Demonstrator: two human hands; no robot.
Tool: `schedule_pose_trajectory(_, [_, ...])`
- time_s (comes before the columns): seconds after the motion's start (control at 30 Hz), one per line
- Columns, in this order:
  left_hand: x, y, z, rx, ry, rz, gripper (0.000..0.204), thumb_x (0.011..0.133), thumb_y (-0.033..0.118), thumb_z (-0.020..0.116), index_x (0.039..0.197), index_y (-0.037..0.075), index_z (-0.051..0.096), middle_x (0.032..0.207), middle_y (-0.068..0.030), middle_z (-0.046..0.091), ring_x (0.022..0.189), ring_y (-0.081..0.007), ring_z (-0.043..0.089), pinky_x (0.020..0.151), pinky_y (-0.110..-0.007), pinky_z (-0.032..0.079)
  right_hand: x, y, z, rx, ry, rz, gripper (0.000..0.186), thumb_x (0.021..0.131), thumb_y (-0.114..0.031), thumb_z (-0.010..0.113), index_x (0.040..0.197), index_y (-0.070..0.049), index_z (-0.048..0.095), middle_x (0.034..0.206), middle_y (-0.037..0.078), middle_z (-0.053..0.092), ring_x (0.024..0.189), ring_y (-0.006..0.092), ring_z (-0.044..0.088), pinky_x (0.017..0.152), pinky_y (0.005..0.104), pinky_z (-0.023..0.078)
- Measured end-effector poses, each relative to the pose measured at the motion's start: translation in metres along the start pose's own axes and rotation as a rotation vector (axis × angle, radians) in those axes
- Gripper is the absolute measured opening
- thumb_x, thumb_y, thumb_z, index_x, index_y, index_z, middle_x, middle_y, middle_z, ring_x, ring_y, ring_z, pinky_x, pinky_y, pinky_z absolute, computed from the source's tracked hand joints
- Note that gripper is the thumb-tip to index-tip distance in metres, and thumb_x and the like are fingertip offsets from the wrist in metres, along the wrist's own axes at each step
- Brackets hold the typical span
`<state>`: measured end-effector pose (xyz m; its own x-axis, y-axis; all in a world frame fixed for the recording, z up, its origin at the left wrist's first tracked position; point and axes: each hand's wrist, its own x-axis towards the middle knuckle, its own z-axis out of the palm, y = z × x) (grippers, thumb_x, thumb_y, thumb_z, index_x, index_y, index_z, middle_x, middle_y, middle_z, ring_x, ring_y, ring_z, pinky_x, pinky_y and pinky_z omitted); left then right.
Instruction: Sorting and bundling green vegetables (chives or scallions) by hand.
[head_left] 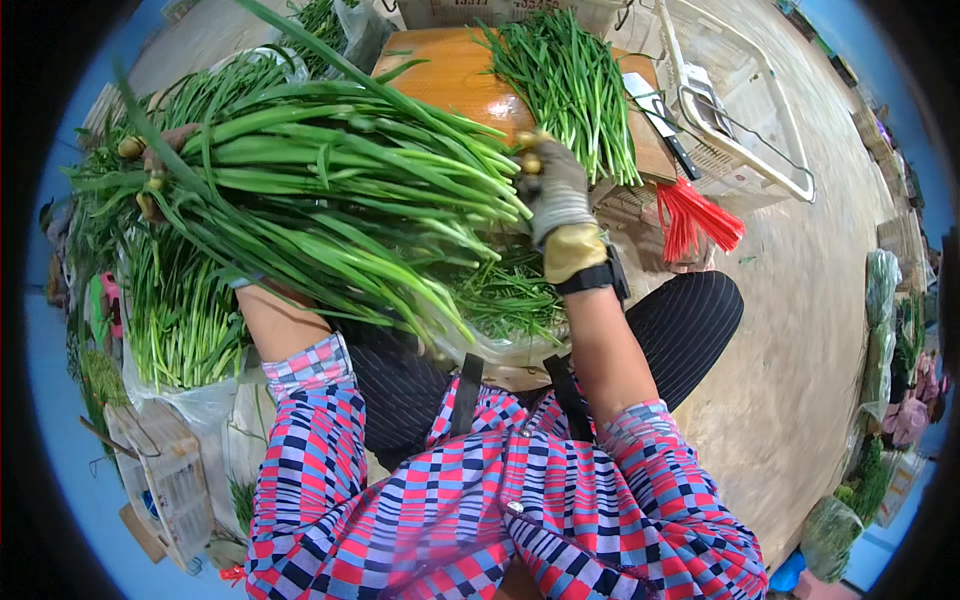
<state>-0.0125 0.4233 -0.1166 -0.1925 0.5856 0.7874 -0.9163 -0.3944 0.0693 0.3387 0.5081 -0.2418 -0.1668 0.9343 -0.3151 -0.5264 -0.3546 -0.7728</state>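
A large bunch of garlic chives point(330, 170) stretches across my lap, leaves to the left, pale stem ends to the right. My left hand point(165, 170), gloved and partly covered by leaves, has its fingers wrapped round the leafy end. At the stem ends is my right hand point(555, 185) in a grey-brown glove, its fingers curled closed; whether stems are between them is hidden. Another pile of garlic chives point(575, 95) lies on the orange-brown board point(450, 75) ahead. Below the bunch, loose green scraps point(515, 295) lie in a plastic-lined container between my knees.
A knife point(660, 120) with a black handle lies at the board's right side. Red strips point(695, 220) hang beside it. A white plastic crate point(745, 90) stands at the far right. More chives point(180, 320) fill a plastic-lined container at left, with another crate point(165, 485) behind it.
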Motion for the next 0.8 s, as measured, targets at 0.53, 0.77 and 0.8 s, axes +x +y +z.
schedule_pose_trajectory(0.53, [0.003, -0.012, -0.015, 0.110, 0.017, 0.015, 0.040, 0.070, 0.023, 0.068, 0.108, 0.016, 0.059, 0.087, 0.0028, 0.059, 0.088, -0.0127, 0.055, 0.084, -0.041, 0.048, -0.065, 0.024, 0.023, 0.177, -0.396, 0.379, 0.035, 0.090, -0.019, 0.051, 0.117, 0.002, 0.049, 0.114, 0.012, 0.056, 0.106, 0.0244, 0.053, 0.097, 0.0389, 0.040])
schedule_pose_trajectory(0.77, [-0.003, -0.011, 0.010, 0.041, -0.062, 0.009, 0.046, 0.073, 0.023, 0.066, 0.118, 0.019, 0.056, 0.092, 0.0021, 0.057, 0.089, -0.0106, 0.053, 0.076, -0.037, 0.050, -0.063, 0.025, 0.014, 0.410, -0.541, 0.537, 0.036, 0.089, -0.016, 0.055, 0.121, -0.002, 0.048, 0.109, 0.011, 0.059, 0.089, 0.0215, 0.058, 0.082, 0.0374, 0.050])
schedule_pose_trajectory(0.8, [-0.003, -0.011, 0.011, 0.134, 0.009, 0.039, 0.044, 0.070, 0.021, 0.067, 0.113, 0.017, 0.058, 0.087, 0.0031, 0.059, 0.084, -0.0098, 0.056, 0.080, -0.035, 0.050, -0.063, 0.025, 0.017, 0.356, -0.565, 0.497, 0.033, 0.089, -0.016, 0.055, 0.118, -0.002, 0.050, 0.105, 0.011, 0.059, 0.086, 0.0208, 0.058, 0.081, 0.0362, 0.050])
